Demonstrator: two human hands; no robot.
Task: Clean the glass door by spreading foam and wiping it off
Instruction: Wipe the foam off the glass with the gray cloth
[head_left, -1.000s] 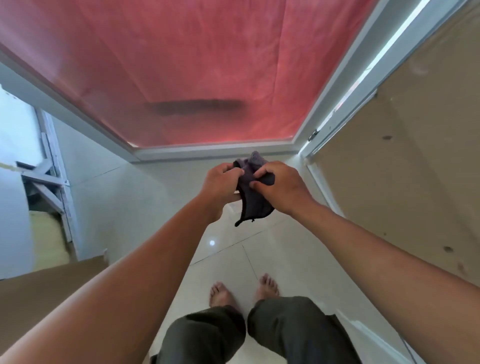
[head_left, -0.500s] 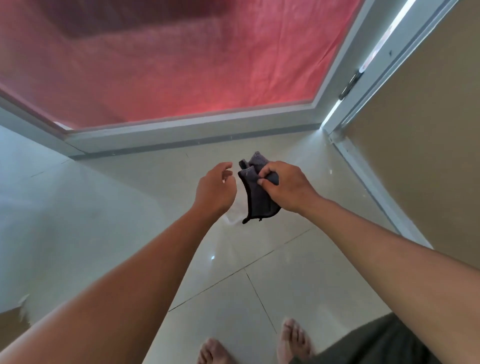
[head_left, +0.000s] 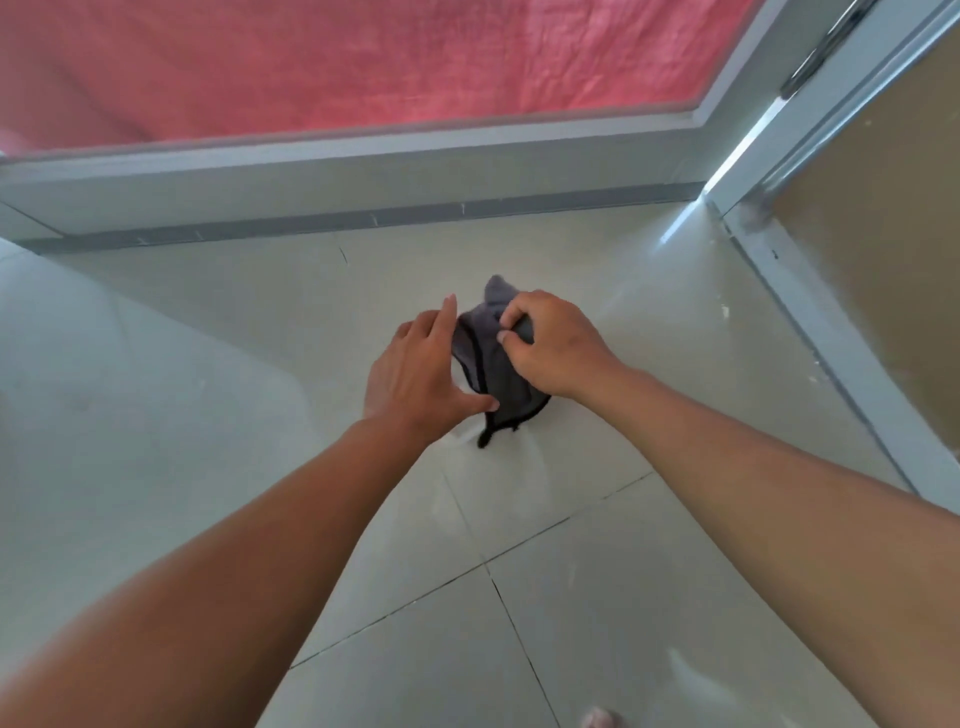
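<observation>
At frame centre the right hand (head_left: 558, 345) pinches the grey cloth (head_left: 496, 371) between curled fingers and thumb, as it did half a second ago. The left hand (head_left: 421, 376), then apart from the cloth, now lies against its left edge with fingers straight. The view has tipped lower: more pale tiled floor (head_left: 597, 597) shows. Across the upper frame runs the glass door (head_left: 363, 62), red sheeting behind it; a brown panel (head_left: 883, 270) fills the right.
</observation>
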